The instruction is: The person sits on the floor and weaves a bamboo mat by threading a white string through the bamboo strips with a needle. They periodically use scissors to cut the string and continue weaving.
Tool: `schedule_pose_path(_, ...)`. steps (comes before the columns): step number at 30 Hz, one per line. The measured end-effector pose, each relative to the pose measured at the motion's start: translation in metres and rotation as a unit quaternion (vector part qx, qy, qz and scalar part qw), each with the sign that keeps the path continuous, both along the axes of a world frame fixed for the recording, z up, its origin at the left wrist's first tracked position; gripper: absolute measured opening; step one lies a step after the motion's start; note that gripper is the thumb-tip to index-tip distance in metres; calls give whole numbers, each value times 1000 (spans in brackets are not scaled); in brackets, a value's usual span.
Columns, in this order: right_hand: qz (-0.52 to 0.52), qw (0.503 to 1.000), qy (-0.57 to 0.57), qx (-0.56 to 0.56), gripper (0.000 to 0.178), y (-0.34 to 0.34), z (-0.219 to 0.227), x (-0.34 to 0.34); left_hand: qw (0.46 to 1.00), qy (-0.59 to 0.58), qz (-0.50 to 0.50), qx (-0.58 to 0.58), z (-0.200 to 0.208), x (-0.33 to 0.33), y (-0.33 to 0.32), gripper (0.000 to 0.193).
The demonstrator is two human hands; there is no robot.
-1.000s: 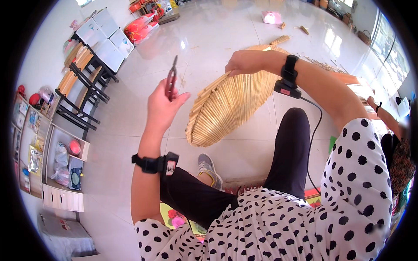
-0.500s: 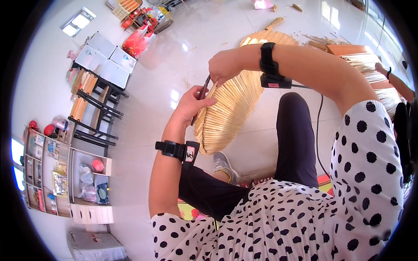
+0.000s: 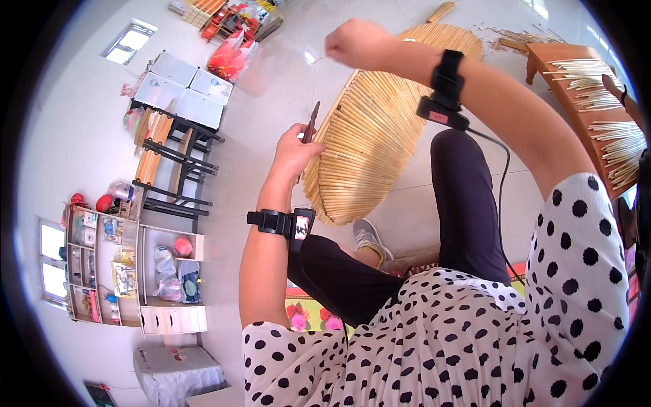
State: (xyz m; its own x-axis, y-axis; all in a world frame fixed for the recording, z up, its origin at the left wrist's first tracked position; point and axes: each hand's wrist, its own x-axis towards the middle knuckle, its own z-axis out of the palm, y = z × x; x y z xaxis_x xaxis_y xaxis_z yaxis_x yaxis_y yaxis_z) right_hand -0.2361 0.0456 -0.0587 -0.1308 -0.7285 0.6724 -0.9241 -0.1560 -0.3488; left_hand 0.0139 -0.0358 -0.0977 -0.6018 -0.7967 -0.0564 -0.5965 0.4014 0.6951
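Note:
A large curved piece woven from pale bamboo strips (image 3: pixel 380 136) stands tilted in front of my knees. My left hand (image 3: pixel 293 150) grips dark red pliers (image 3: pixel 311 122) and rests against the woven piece's left rim. My right hand (image 3: pixel 354 42) is a closed fist above the piece's upper rim; what it pinches is too small to see. Both wrists wear black strapped devices, and a cable runs from the right one.
A wooden bench (image 3: pixel 583 95) with bundles of bamboo sticks stands at the right. Black folding racks with white panels (image 3: pixel 173 129) and a shelf unit of small goods (image 3: pixel 115 264) line the left. Loose sticks lie on the tiled floor at the top.
My left hand with the pliers came in from the open air to the woven piece's left rim. My right hand rose above the top rim. The view tilted.

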Motion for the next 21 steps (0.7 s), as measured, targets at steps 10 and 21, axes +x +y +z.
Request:
schedule_pose_path(10,-35,960,-270,66,15,61,-126,17,998,39,22,50,6,-1,9,39)
schedule_pose_path(21,67,950,-303,47,57,57,-119,114,995,69,31,60,12,1,16,43)
